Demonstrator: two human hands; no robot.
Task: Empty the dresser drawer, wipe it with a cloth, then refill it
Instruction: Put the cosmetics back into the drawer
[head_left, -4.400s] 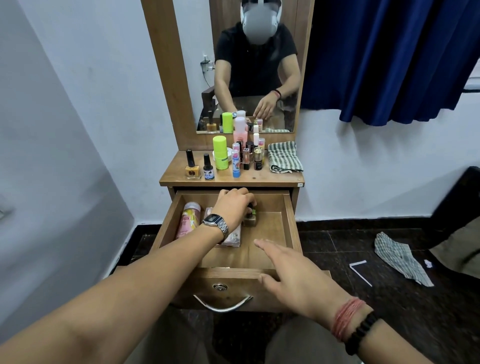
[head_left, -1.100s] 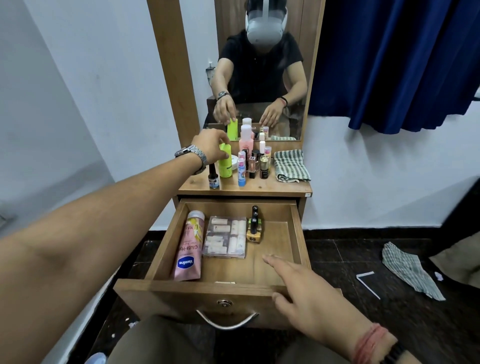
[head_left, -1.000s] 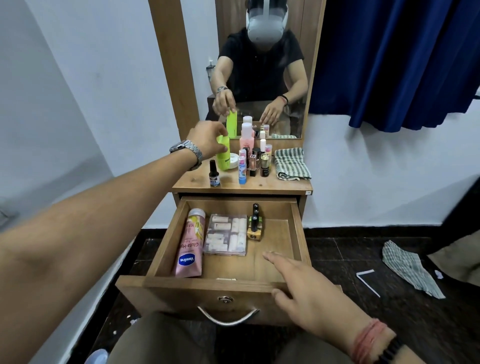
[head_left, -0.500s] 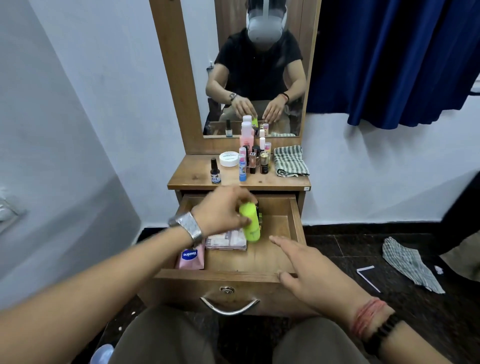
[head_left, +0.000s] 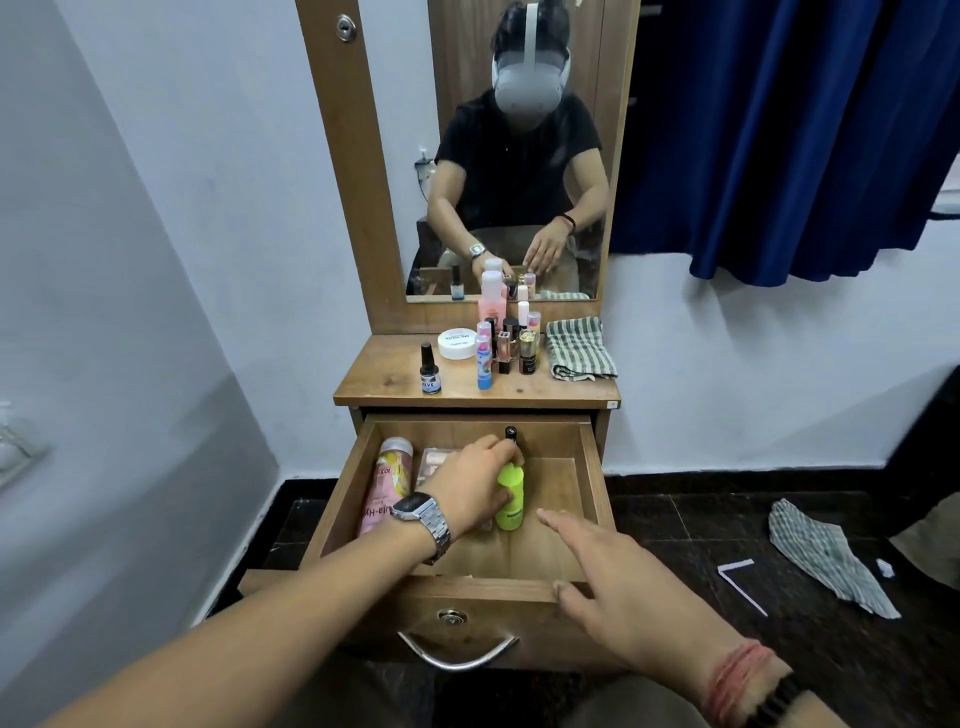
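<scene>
My left hand (head_left: 470, 483) in the open drawer (head_left: 592, 467), fingers gripping the green bottle (head_left: 510, 501) standing mid-drawer | pink tube (head_left: 387, 483) along the drawer's left wall | my right hand (head_left: 623, 587) on the drawer's front edge, fingers loose, grasping nothing

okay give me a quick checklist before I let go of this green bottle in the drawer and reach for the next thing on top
1. Left hand grips the green bottle: ok.
2. Bottle resting on the drawer floor: cannot tell, its base is hidden behind the hand.
3. Bare floor to the bottle's right: ok.
4. Neighbours apart from it: not ok, the nail polish bottle stands right behind.
5. Right hand on the drawer's front edge, open: ok.
6. More items waiting on the dresser top: ok, blue-labelled bottle is nearest.
</scene>
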